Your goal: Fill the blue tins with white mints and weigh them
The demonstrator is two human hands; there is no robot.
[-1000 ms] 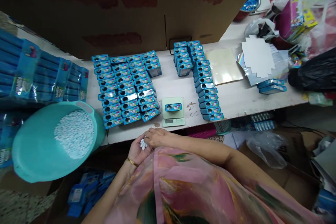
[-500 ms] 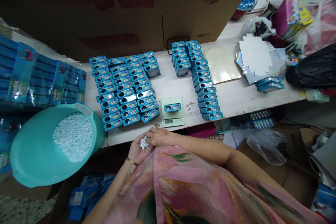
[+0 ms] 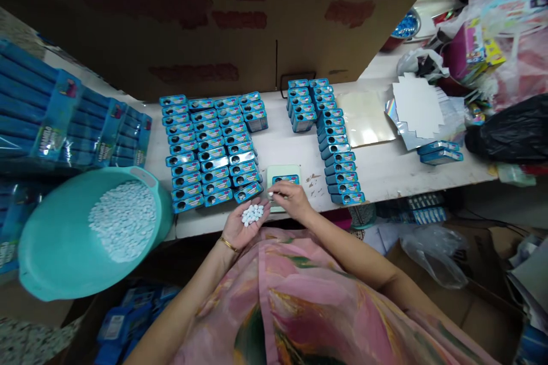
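Note:
My left hand (image 3: 242,226) is cupped palm up at the table's front edge, holding a small heap of white tablets (image 3: 252,214). My right hand (image 3: 287,198) pinches a white tablet at its fingertips, just over the small green scale (image 3: 278,172). A blue tin (image 3: 285,179) lies on the scale, partly hidden by my right fingers. A block of blue tins (image 3: 212,148) stands left of the scale. A column of blue tins (image 3: 336,148) runs along its right.
A teal basin (image 3: 64,251) with a pile of white tablets (image 3: 122,219) sits at the left, overhanging the table. Blue packets (image 3: 64,120) are stacked far left. Cardboard (image 3: 214,17) stands behind the table. White sheets (image 3: 417,105), two tins (image 3: 440,152) and bags (image 3: 509,120) lie at right.
Both hands moved up from my lap toward the scale. My right hand left the left palm and now holds a tablet above the scale; the left palm opened forward with the tablets.

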